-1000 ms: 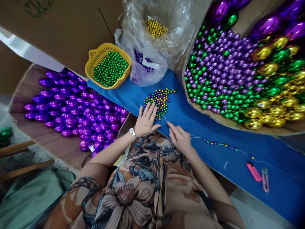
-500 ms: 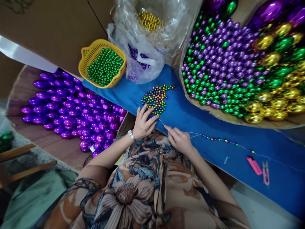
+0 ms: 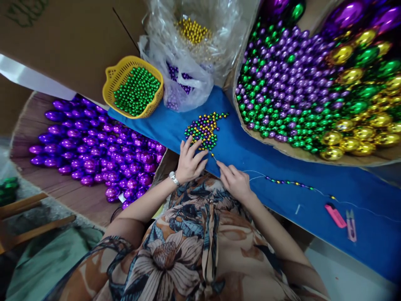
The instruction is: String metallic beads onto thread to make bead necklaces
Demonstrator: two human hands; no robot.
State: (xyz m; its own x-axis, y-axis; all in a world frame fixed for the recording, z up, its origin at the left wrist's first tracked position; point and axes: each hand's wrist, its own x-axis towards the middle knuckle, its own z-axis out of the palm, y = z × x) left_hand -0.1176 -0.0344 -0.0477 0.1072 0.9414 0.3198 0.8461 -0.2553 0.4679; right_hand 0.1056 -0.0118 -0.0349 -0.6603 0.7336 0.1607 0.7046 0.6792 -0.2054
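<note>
My left hand (image 3: 189,164) lies with fingers spread at the near edge of a pile of small green, purple and gold beads (image 3: 202,128) on the blue cloth. Between the thumb and forefinger of my right hand (image 3: 235,180) is a thin needle (image 3: 214,158), pointing toward the pile. A gold bead (image 3: 212,154) sits at its tip; whether the needle passes through it is too small to tell. Pale thread trails from behind the right hand to a strung row of beads (image 3: 290,182) on the cloth.
A pink lighter (image 3: 335,215) and thread snips (image 3: 351,225) lie at right on the blue cloth (image 3: 282,209). A yellow basket (image 3: 108,94) of green beads and a clear plastic bag (image 3: 200,90) stand behind. Cardboard boxes of shiny balls flank the table, purple ones (image 3: 90,163) at left.
A gold bead now shows at the needle's tip, just apart from the pile. My right hand has shifted slightly; my left hand stays by the beads. The whole view has moved a little.
</note>
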